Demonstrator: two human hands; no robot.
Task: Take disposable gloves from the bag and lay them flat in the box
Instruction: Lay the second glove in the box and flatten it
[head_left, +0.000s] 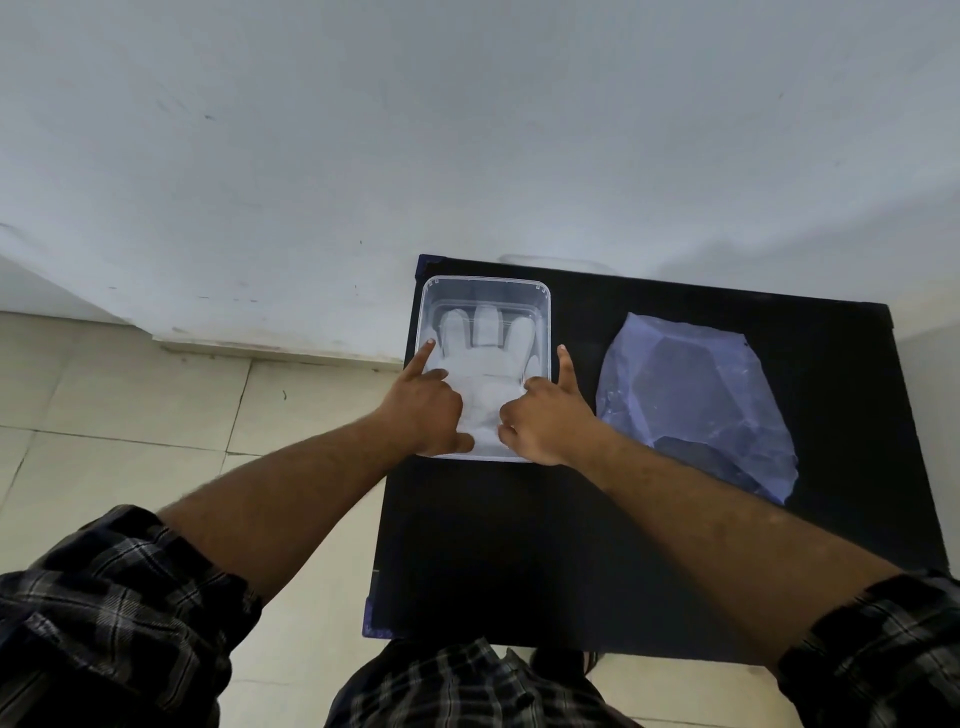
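Observation:
A clear plastic box (543, 317) stands at the far left of a black table (519, 545). A thin translucent glove (485, 358) lies flat inside it, fingers pointing away from me. My left hand (426, 410) rests on the glove's near left part, index finger stretched toward the box's left wall. My right hand (545, 415) presses the glove's near right part, with its index finger raised along the box's right wall. Neither hand grips anything. A crumpled bluish plastic bag (691, 400) lies to the right of the box.
A white wall rises right behind the table. Pale floor tiles (130, 441) lie to the left. My plaid sleeves and shirt fill the bottom of the view. The near half of the black table is bare.

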